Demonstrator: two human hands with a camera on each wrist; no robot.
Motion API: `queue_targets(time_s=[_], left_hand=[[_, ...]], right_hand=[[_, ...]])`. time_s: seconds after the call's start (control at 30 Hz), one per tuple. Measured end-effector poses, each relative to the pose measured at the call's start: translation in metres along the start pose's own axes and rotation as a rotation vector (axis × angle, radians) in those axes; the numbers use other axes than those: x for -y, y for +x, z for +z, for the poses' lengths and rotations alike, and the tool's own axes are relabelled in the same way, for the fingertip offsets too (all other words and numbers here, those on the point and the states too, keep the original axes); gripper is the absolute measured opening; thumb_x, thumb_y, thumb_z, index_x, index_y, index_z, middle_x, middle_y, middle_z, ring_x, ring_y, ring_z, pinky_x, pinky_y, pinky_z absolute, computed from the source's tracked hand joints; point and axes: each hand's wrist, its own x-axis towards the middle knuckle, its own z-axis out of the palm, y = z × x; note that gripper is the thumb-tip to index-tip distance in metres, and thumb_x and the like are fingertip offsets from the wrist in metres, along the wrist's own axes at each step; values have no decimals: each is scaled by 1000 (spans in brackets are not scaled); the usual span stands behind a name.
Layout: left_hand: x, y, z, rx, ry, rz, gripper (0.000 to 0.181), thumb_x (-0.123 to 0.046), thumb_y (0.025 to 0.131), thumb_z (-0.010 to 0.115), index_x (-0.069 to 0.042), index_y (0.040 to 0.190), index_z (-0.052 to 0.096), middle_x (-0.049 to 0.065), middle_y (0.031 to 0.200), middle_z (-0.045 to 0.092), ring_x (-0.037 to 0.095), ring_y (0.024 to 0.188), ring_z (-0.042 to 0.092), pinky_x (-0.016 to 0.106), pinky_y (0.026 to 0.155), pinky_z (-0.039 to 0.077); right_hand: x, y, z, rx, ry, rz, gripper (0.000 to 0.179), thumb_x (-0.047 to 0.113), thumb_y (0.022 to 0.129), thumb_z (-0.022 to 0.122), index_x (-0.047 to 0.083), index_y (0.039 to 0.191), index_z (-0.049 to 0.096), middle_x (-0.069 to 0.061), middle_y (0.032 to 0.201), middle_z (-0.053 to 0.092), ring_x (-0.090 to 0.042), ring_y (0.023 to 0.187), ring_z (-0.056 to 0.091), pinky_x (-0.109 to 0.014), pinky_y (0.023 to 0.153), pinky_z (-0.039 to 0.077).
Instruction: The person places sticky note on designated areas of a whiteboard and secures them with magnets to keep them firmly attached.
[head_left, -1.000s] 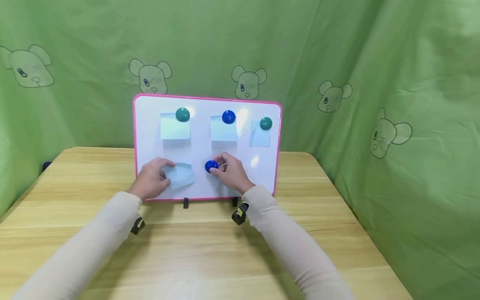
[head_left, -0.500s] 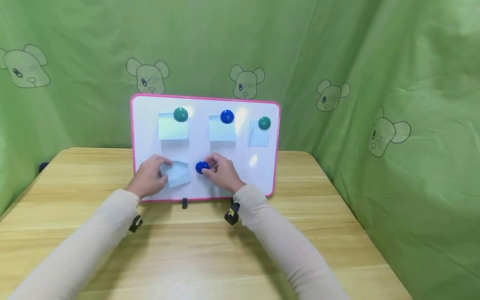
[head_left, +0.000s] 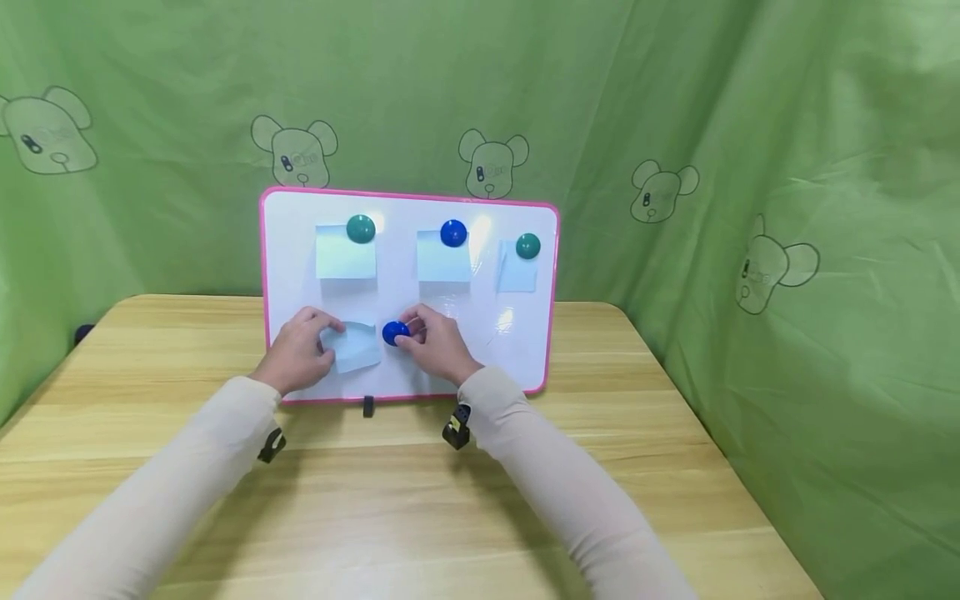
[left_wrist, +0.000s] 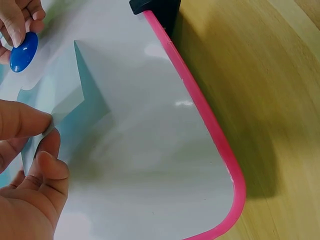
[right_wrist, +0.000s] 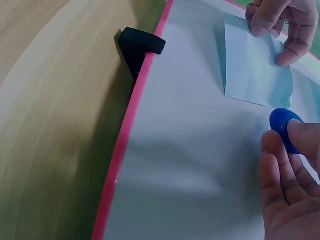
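Observation:
At the lower left of a pink-framed whiteboard (head_left: 480, 333), my left hand (head_left: 298, 350) pinches the left side of a light blue sticky note (head_left: 357, 346). In the left wrist view the note (left_wrist: 65, 90) bends away from the board, a corner sticking out. My right hand (head_left: 441, 343) holds a round blue magnet (head_left: 395, 333) between thumb and fingers, just right of the note. From the right wrist the magnet (right_wrist: 284, 125) appears close to the note's edge, apart from it.
Along the board's top, green magnets (head_left: 361, 229) (head_left: 528, 246) and another blue magnet (head_left: 453, 233) each sit on a blue note. Black feet (head_left: 368, 406) prop the board on the wooden table (head_left: 360, 517). A green curtain (head_left: 390, 75) hangs behind.
My right hand has carried the blue magnet leftward, closer to the note. The left hand keeps its grip on the note with little movement. The view has shifted slightly.

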Motion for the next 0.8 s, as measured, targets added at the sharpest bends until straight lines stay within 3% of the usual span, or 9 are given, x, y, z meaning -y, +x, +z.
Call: queue_targets(time_s=[0.4, 0.8], left_hand=[[2, 2, -1, -16, 18, 31, 36, 6, 82, 63, 4, 117, 59, 19, 115, 54, 29, 87, 51, 41, 77, 50], [2, 3, -2, -28, 20, 57, 37, 8, 80, 64, 5, 117, 59, 20, 113, 56, 28, 85, 53, 41, 75, 51]], right_hand=[[6, 3, 10, 3, -27, -57, 15, 14, 91, 68, 12, 105, 62, -1, 92, 63, -15, 82, 59, -24, 75, 52], [21, 4, 22, 64, -115, -120, 19, 17, 91, 68, 12, 109, 65, -2, 95, 66, -12, 83, 59, -20, 79, 51]])
